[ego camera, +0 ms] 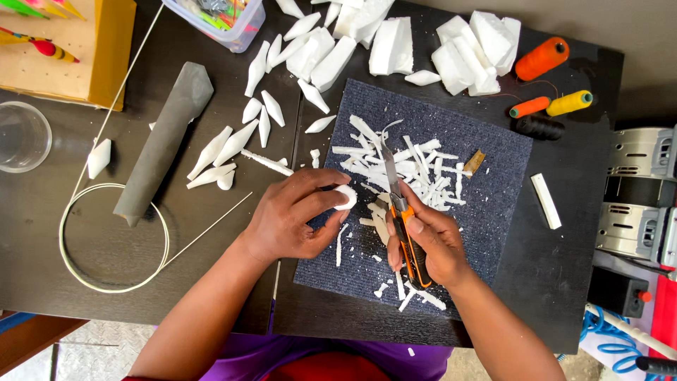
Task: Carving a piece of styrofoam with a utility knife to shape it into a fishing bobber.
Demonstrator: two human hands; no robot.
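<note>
1. Foam piece (345, 197): in the head view, your left hand (293, 219) is closed around this small white piece, fingertips pinching its rounded end, so only that end shows. It sits over the near-left part of the dark blue mat (493, 212), just left of the blade.
2. Your right hand (430, 243) is clamped on the orange-and-black utility knife (405, 236), thumb pressed on the handle. The extended blade points away from you, its edge just beside the foam piece. Whether it touches cannot be told.
3. The two hands stand near each other but apart, with the knife between them.
4. White shavings (416, 173) lie scattered over the mat, which appears placed to catch them and shield the black table (211, 247).
5. Shaped, pointed foam pieces (233, 144) lie grouped left of the mat; rough foam blocks (423, 46) sit at the far edge, likely kept separate as stock.
6. Thread spools (543, 60) rest at the far right, well apart from both hands.
</note>
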